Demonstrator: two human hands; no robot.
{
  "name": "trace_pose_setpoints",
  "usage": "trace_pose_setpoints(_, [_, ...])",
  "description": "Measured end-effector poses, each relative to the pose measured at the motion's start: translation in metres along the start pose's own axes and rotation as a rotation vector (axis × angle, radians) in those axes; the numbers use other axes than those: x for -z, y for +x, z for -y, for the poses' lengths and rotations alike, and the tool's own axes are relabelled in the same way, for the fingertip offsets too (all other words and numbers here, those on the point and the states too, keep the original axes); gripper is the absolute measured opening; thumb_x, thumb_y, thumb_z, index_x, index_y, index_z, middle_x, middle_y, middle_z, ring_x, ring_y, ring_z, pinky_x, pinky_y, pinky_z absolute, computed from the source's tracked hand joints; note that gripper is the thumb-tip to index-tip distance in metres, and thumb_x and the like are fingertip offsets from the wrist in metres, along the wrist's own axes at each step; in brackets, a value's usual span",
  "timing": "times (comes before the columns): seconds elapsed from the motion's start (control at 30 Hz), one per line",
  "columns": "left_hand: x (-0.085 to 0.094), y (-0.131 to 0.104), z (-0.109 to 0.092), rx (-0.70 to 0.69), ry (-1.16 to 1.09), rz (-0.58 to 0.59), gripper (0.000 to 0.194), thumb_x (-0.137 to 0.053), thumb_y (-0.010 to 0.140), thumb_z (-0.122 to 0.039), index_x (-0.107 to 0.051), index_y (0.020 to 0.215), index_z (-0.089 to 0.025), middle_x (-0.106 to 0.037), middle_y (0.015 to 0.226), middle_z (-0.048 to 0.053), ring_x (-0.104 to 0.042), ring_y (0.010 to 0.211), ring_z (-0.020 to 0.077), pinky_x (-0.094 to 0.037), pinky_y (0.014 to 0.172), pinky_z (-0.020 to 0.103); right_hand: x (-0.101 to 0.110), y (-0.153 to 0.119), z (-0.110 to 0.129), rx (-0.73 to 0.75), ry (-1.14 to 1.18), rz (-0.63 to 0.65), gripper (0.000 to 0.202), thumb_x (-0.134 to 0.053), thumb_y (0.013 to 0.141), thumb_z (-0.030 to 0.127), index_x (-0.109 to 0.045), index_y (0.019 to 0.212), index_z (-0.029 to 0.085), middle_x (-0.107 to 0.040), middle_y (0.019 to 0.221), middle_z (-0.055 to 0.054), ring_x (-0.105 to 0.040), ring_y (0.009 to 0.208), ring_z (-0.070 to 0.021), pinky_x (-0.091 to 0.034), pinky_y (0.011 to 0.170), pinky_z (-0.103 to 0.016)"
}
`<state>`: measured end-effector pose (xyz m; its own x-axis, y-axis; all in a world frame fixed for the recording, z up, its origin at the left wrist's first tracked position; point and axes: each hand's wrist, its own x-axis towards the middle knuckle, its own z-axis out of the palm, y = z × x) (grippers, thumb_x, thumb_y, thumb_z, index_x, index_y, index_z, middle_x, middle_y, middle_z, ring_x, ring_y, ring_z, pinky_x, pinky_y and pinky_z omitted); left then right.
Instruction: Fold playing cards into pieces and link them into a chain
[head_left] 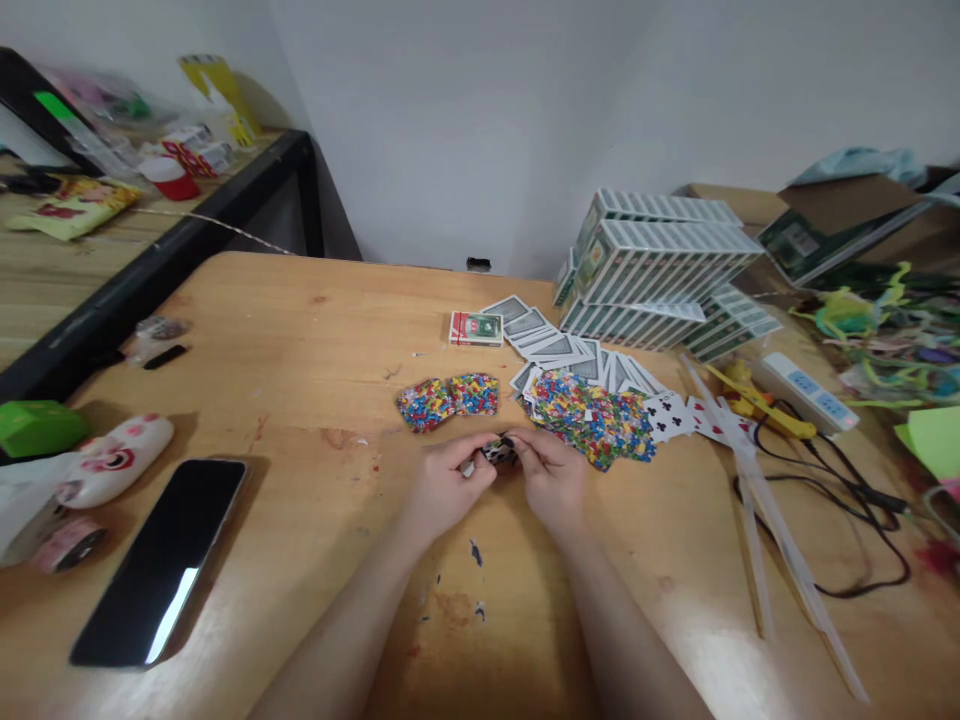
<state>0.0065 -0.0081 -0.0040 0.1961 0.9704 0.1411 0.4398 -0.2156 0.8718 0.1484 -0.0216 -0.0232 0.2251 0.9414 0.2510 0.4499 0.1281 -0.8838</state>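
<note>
Between my left hand (452, 483) and my right hand (553, 476) is a small black-and-white patterned piece (498, 451). Both hands pinch it by its sides, just above the table; its exact kind is not clear. Just beyond my left hand lie two small stacks of colourful patterned cards, a left stack (425, 404) and a right stack (475, 393). Past my right hand spreads a heap of the same colourful cards (585, 415). Grey-backed playing cards (559, 348) fan out behind that heap, and a boxed card deck (476, 329) lies near them.
Wrapped rows of card boxes (667, 260) are piled at the back right. Clear plastic strips (780, 540), a power strip (806, 390) and black cables (862, 490) lie on the right. A smartphone (161, 560) and a white pouch-like item (124, 460) are at left.
</note>
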Motion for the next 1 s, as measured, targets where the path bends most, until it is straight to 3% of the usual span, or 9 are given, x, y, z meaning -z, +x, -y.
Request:
trace_pose_setpoints(0.17, [-0.0004,-0.001,0.0013,-0.01,-0.074,0.069,0.036,-0.048,0.069,-0.011,-0.065,0.099,-0.018,-0.06,0.058,-0.003,-0.041,0.041,0.0051,-0.036,0.041,0.015,0.0026,0.0028,0.0004,-0.036,0.018,-0.022,0.017,-0.052,0.077,0.024,-0.069,0.078,0.022,-0.069,0.072,-0.002,-0.061,0.066,-0.017,-0.048,0.063,-0.029])
trace_pose_setpoints(0.4, [0.0044,-0.0013,0.0001,-0.062,-0.066,0.143,0.041,-0.043,0.072,-0.01,-0.061,0.108,-0.018,-0.062,0.064,-0.001,-0.046,0.046,0.0069,-0.039,0.044,0.016,0.0053,0.0039,-0.0016,-0.032,0.006,-0.024,0.017,-0.052,0.078,0.023,-0.069,0.078,0.021,-0.068,0.07,-0.003,-0.06,0.063,-0.0166,-0.046,0.061,-0.029])
trace_pose_setpoints(0.53, [0.0061,-0.0009,-0.0018,-0.057,-0.068,0.138,0.04,-0.046,0.072,-0.012,-0.06,0.109,-0.018,-0.066,0.077,0.002,-0.053,0.054,0.0085,-0.043,0.048,0.017,0.0059,0.0036,-0.0036,-0.005,-0.012,-0.043,0.017,-0.053,0.078,0.023,-0.069,0.08,0.022,-0.069,0.074,-0.003,-0.061,0.067,-0.0175,-0.047,0.064,-0.03])
trace_pose_setpoints(0.73, [0.001,-0.0006,0.0028,0.011,-0.1,0.121,0.032,-0.044,0.077,-0.018,-0.062,0.104,-0.015,-0.067,0.074,0.003,-0.053,0.05,0.0082,-0.044,0.046,0.017,0.007,0.0048,-0.0043,0.025,-0.014,-0.016,0.016,-0.053,0.078,0.023,-0.069,0.079,0.021,-0.068,0.073,-0.004,-0.061,0.068,-0.0174,-0.047,0.064,-0.029])
trace_pose_setpoints(1.0, [0.0017,-0.0025,0.0055,-0.04,-0.082,0.173,0.039,-0.046,0.073,-0.012,-0.061,0.108,-0.017,-0.064,0.07,0.001,-0.049,0.05,0.0063,-0.04,0.045,0.014,0.0087,0.0061,-0.0056,0.008,0.018,-0.002,0.015,-0.054,0.077,0.022,-0.069,0.077,0.021,-0.068,0.072,-0.003,-0.06,0.067,-0.0162,-0.046,0.062,-0.028])
